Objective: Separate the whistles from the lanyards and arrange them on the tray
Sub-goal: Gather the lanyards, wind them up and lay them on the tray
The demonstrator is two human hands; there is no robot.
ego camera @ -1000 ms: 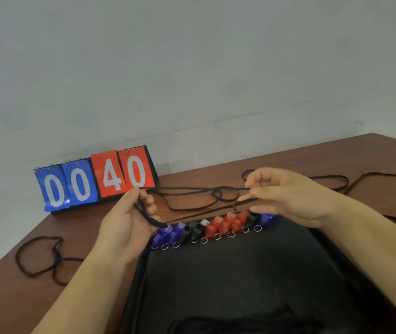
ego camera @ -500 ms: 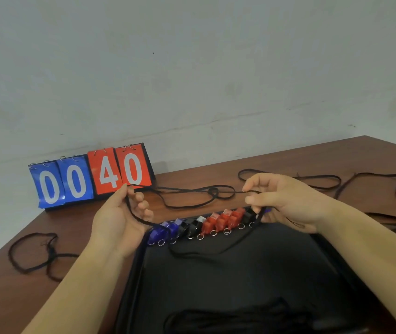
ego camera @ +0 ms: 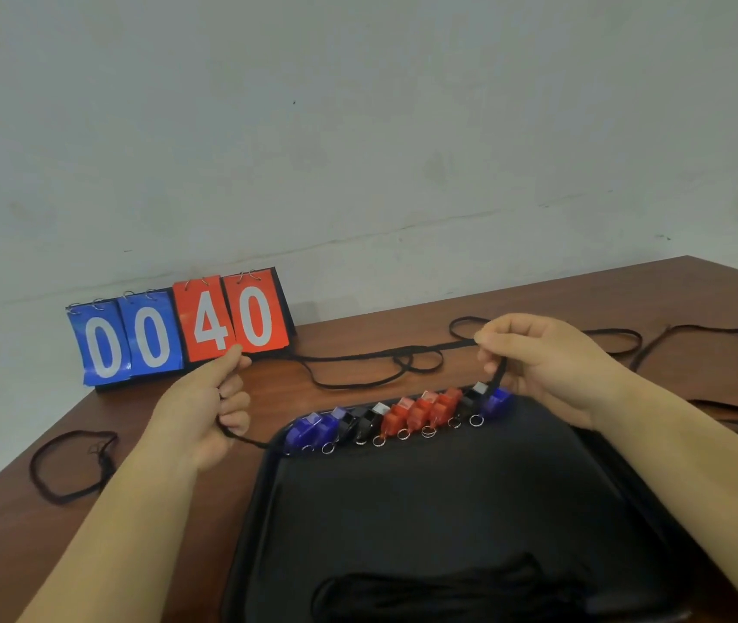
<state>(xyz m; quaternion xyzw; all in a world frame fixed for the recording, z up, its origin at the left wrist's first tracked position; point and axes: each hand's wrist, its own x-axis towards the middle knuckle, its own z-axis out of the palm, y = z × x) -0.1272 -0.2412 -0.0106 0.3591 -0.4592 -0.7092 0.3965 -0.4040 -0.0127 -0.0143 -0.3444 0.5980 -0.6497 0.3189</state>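
A black tray (ego camera: 448, 501) lies in front of me on the brown table. Along its far rim stands a row of whistles (ego camera: 403, 418), blue, black and red, each with a small metal ring. My left hand (ego camera: 205, 406) and my right hand (ego camera: 542, 366) both pinch one black lanyard (ego camera: 358, 357), stretched above the table behind the tray. The cord drops from my right fingers toward the blue whistle (ego camera: 495, 400) at the right end of the row. A bundle of black lanyards (ego camera: 439, 591) lies on the tray's near part.
A flip scoreboard (ego camera: 178, 330) reading 00 and 40 stands at the table's back left edge against the wall. Loose black lanyards lie on the table: one at the left (ego camera: 70, 465), others at the right (ego camera: 709, 353).
Both hands have spread apart, the left toward the scoreboard, the right upward, pulling the lanyard taut. The slack loop that hung over the tray is gone.
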